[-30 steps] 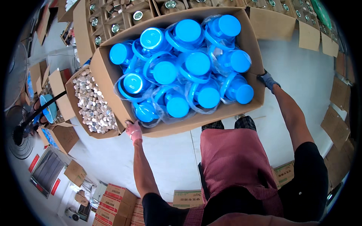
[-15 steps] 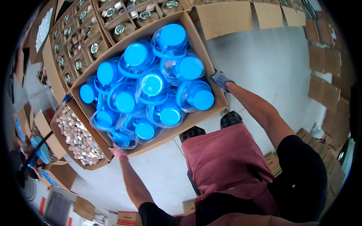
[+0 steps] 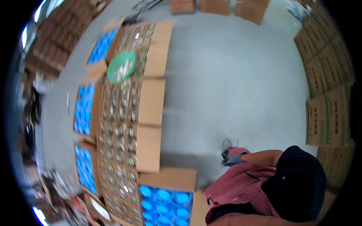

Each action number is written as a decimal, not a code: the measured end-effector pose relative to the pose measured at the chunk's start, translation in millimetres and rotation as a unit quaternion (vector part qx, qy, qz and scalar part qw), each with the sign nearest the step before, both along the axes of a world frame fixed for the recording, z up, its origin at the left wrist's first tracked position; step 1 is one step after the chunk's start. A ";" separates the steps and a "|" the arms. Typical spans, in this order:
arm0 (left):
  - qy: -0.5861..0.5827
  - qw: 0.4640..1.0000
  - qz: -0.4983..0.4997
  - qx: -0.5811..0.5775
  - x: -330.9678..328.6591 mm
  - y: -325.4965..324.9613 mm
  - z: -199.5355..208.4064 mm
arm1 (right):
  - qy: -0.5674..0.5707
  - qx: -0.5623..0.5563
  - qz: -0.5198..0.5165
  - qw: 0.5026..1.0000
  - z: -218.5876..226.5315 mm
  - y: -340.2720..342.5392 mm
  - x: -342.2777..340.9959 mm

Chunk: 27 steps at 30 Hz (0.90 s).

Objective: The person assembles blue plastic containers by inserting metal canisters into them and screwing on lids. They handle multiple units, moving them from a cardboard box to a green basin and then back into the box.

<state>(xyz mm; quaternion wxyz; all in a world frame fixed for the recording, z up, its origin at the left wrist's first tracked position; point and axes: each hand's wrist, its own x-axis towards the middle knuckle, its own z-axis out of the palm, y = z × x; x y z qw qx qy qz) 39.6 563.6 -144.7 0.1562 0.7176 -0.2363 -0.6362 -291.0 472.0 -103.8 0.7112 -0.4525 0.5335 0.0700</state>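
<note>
My right hand (image 3: 233,159), in a grey-blue glove, hangs low in front of my red apron (image 3: 230,180). Motion blur smears its fingers, and I make out nothing in its grasp. My left hand is out of sight. The closest carton (image 3: 169,177), left of my body, has its flaps up and is packed with blue-lidded containers (image 3: 163,195) in clear plastic. Beside it runs a long row of divided cartons (image 3: 149,148) with glass jars (image 3: 120,145) in their compartments.
More cartons of blue-lidded containers (image 3: 85,109) stand along the row's far left side. A green basin (image 3: 122,67) with pale pieces sits on the row. Grey floor (image 3: 226,75) lies between it and stacked closed cartons (image 3: 326,116) at right. Other boxes (image 3: 215,6) stand beyond.
My view has swung away from the carton both hands were holding by its corners. My right hand has let go and dropped toward my apron; my left hand has left the picture.
</note>
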 end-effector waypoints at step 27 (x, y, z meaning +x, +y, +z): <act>0.209 0.863 -0.459 -0.034 -1171.2 -779.4 222.6 | 0.088 0.312 -0.769 0.550 43.0 59.4 -710.7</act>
